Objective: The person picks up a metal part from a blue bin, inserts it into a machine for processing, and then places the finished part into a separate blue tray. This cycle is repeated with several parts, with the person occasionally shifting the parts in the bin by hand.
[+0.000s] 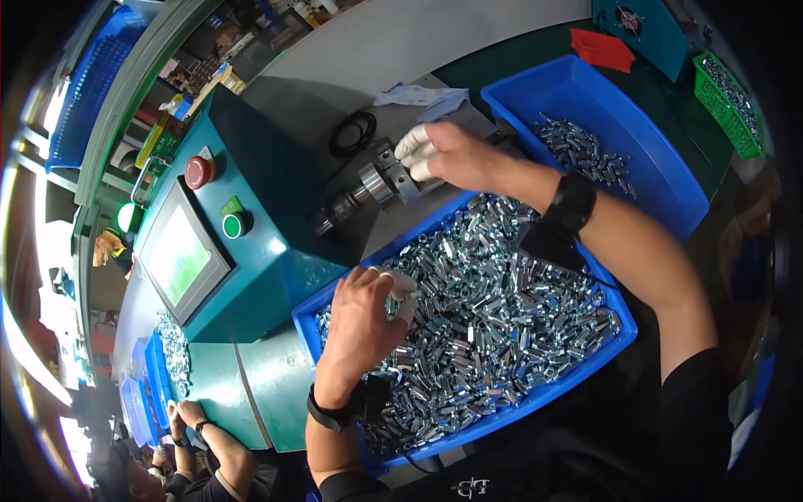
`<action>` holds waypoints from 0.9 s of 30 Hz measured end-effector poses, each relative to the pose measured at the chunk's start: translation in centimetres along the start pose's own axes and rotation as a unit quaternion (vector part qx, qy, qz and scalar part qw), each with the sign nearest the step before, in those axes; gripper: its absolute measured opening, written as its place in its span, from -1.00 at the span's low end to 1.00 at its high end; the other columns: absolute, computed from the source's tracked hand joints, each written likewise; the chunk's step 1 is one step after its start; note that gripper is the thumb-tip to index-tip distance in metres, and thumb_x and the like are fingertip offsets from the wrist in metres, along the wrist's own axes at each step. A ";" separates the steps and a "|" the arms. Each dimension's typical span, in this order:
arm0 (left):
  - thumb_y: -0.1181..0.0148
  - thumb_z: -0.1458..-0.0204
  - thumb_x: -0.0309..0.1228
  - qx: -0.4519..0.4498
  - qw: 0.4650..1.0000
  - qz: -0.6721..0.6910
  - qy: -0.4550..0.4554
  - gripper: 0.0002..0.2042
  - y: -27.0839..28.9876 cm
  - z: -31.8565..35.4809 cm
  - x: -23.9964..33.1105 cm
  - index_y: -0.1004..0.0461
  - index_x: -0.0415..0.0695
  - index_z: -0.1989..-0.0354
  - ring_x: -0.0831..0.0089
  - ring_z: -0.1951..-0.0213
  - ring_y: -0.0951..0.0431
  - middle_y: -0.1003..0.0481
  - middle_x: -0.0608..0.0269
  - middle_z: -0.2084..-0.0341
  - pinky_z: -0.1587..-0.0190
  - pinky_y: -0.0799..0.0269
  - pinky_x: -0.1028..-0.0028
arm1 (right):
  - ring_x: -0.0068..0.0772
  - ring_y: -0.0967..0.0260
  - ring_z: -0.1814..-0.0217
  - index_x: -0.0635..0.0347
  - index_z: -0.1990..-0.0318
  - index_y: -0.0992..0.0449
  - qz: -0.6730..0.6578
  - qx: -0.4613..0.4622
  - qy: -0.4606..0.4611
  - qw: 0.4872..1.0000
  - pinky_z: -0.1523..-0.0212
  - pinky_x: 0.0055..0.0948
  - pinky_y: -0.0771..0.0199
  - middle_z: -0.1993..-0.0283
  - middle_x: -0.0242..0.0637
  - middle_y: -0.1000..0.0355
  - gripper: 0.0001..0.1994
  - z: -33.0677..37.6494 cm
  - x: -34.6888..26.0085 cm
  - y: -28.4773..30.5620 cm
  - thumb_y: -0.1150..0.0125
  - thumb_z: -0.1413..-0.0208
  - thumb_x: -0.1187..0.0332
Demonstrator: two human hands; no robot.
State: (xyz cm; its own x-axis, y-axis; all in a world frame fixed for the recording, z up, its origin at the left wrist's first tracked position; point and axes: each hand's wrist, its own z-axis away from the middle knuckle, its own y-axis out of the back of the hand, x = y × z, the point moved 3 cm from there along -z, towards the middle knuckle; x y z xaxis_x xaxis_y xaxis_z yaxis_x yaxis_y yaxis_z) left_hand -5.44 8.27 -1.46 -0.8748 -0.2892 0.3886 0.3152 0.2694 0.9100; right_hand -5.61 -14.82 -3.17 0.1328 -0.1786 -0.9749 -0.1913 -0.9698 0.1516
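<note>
Pinched shut, the grip of the right hand (456,155) holds something small at the chuck (381,180); white finger cots cover the fingertips (411,144), and the piece between them is too hidden to name, though it is likely one of the small metal parts. The left hand (361,322) lies palm down on the heap of parts (502,309) in the near blue bin (401,456), fingers curled as if picking; whether it has closed on one cannot be told.

Head view: the chuck juts from the teal machine (268,201) toward the worktop's right side, just past the far rim of the near bin. A second blue bin (644,159), with fewer parts lying in it, sits toward the worktop's far right corner. On the machine's sloped face are a screen (180,255), a red button (198,171) and a green button (233,224). A pale cloth (422,99) and a black cable loop (351,132) lie beyond the chuck.

To do this step well, I judge the part should go in straight along the chuck's axis, held by the fingertips only, with the wristband (570,205) and its dangling tag kept away from the spindle. The left hand would do best to single out one part, not a clump.

Another person's hands (188,414) work at small bins near the worktop's left near corner.
</note>
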 end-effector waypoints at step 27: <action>-0.31 0.12 -0.45 0.069 0.996 0.014 0.059 -0.86 -0.8 -0.9 -1.0 -0.59 -0.13 0.33 0.37 0.40 -0.55 -0.59 0.18 0.46 0.36 -0.32 0.48 | -0.11 -0.52 0.46 0.34 0.43 -0.56 0.404 0.141 -0.199 0.882 0.43 -0.27 -0.51 0.49 -0.01 -0.50 -0.70 7.2 -1.6 14.8 -0.21 0.14 0.21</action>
State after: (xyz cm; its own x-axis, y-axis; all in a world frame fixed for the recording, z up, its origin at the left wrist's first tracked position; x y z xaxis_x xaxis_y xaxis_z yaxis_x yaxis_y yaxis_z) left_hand -4.50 7.56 -2.45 -0.8142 -0.3836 0.4358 0.2781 0.4012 0.8727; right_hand -15.63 -27.74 -0.50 -0.4981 -0.6657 -0.5556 -0.3090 -0.4624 0.8311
